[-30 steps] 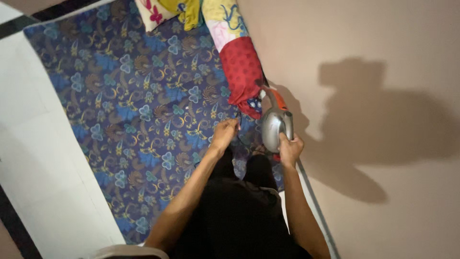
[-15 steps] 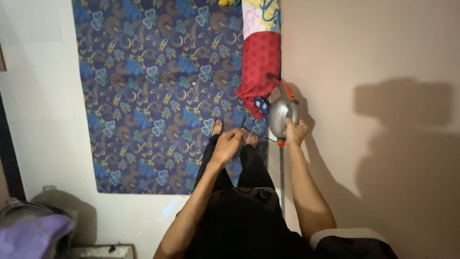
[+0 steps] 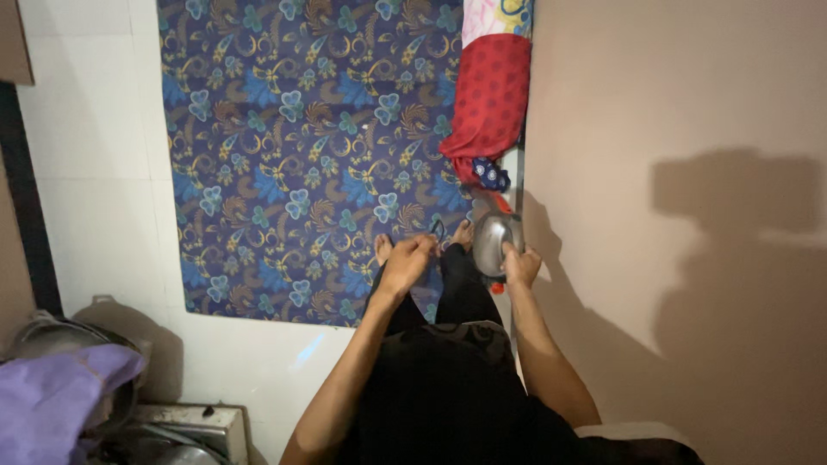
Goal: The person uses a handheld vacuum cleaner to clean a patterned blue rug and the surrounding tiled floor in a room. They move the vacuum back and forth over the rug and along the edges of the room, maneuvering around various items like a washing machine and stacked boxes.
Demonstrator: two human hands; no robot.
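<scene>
— What has the right hand [image 3: 520, 263] got?

— It is wrapped around the rear of a small silver-grey handheld vacuum cleaner with orange trim [image 3: 494, 241], fingers curled tight over the body. The vacuum points away from the person, along the narrow strip between the mattress and the wall, just below a red dotted pillow.

— And the left hand [image 3: 407, 263]?

— Its fingers are bent in, pinching a thin dark cord [image 3: 438, 232] that loops up just above the knuckles. How firmly it grips I cannot tell; the cord is very thin and the light is dim.

— Where do the two hands sit against each other?

— Near, but apart, both out in front of the person's black-clad legs. Bare feet show just beyond the left hand, standing on the mattress edge.

— What is under all this?

— A flat mattress in dark blue cloth printed with blue and gold flowers [image 3: 293, 138], lying on a white tiled floor [image 3: 95, 189]. The red dotted pillow [image 3: 489, 99] lies along its right edge, against the plain beige wall [image 3: 672, 103], with a patch of dark blue patterned cloth at its lower end.

— Anything nearer the person?

— At the lower left, a heap of purple cloth [image 3: 52, 400] over a round metal pot.
</scene>
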